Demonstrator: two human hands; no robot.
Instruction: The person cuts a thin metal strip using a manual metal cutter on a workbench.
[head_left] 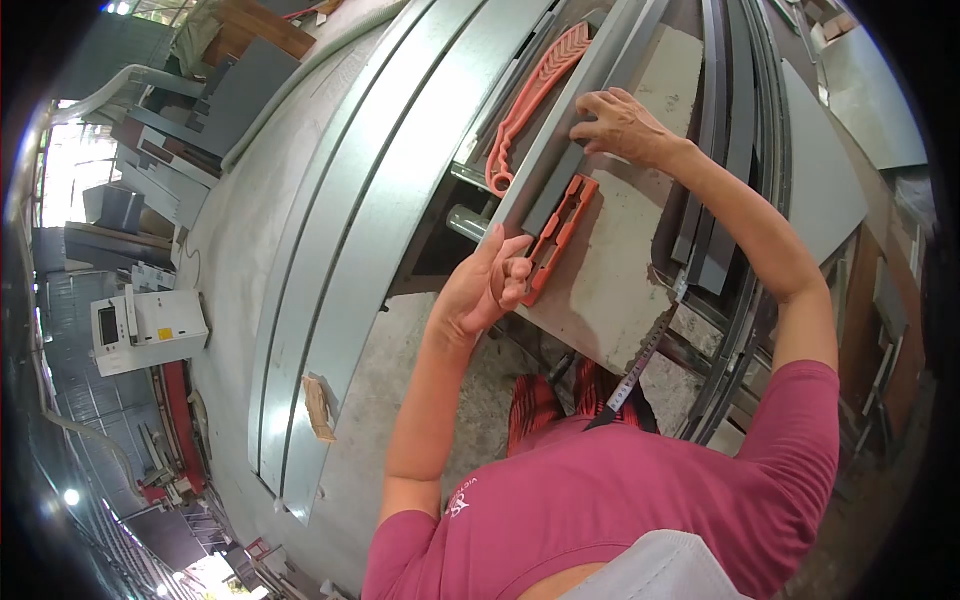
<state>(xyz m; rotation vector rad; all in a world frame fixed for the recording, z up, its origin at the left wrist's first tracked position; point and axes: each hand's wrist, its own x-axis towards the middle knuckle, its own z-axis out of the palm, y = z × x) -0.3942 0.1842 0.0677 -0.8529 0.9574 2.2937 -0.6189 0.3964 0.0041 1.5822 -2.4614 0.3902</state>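
Observation:
A long grey metal profile runs diagonally across the workbench. My left hand is at its near end, thumb along the end and fingers curled. Farther up, my right hand bends its fingers over the profile's right side. Between the hands, a shorter dark grey strip lies against the profile. Right beside that strip is an orange slotted plastic piece, close to my left fingertips. On the profile's other side lies a long orange tool with a looped end.
Long silvery metal panels stretch along the left, with a torn brown scrap on them. An extended tape measure hangs near my waist. Dark profiles are stacked at the right. A white machine stands far left.

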